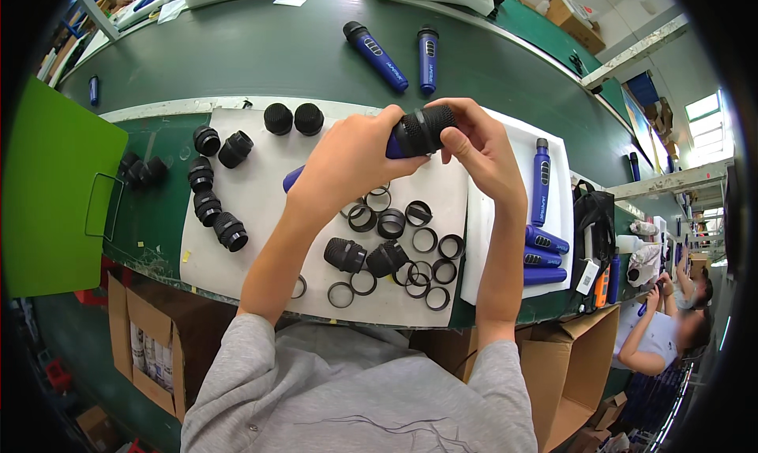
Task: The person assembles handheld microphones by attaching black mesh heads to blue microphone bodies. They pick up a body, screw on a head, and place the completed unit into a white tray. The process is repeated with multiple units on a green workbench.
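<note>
A blue microphone (293, 178) with a black mesh head (426, 129) is held level above the white work mat (276, 208). My left hand (347, 153) wraps round its blue body and hides most of it. The fingers of my right hand (485, 149) close round the end of the mesh head, thumb at the near side. Below my hands lie several loose black rings (425, 240), with two black microphone heads (345, 255) among them. More black heads (207, 206) form a rough column along the mat's left side, and a pair (278, 119) stands at its far edge.
Two blue microphones (427, 62) lie on the green bench beyond the mat. To the right, a white foam tray (493, 283) holds several blue bodies (542, 180), beside a black bag (592, 216). A green bin (59, 184) stands left; cardboard boxes (142, 327) sit below the near edge.
</note>
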### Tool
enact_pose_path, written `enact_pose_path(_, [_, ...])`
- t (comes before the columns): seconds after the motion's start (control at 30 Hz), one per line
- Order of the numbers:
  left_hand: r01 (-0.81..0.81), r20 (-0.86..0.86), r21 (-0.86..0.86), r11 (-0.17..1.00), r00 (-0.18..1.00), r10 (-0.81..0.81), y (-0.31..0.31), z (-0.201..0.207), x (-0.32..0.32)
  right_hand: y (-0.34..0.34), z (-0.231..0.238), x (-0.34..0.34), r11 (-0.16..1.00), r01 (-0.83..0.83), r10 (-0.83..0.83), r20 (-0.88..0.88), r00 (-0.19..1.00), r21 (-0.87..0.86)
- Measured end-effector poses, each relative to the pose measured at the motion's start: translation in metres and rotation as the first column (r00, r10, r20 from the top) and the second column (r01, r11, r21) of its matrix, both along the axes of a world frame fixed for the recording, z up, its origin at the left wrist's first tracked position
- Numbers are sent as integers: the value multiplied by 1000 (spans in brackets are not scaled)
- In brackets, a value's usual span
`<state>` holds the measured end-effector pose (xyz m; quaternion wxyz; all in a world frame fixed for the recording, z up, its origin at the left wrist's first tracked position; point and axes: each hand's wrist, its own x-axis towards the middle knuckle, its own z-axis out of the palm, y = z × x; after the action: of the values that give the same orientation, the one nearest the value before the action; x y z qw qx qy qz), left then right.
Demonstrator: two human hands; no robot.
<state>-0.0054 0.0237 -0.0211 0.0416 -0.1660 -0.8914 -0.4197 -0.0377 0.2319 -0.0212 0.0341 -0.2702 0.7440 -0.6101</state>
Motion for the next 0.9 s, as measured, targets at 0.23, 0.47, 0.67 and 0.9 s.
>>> enact_pose_path(0.23, [-62,-20,-145,988,998,59,8,-4,0,-9,-4,-2,956,237,-241,2,970,173])
enact_pose_path(0.47, [-6,-54,-131,991,999,-2,13,-5,0,-4,-5,-3,902,330,-303,-135,943,279])
enact_pose_path(0.67, [96,115,138,986,987,-113,4,1,-3,5,1,-3,996,-43,39,-58,998,-81])
enact_pose_path(0.9, [4,84,73,997,996,-10,10,-7,-3,6,-2,-4,999,-15,19,84,996,-40])
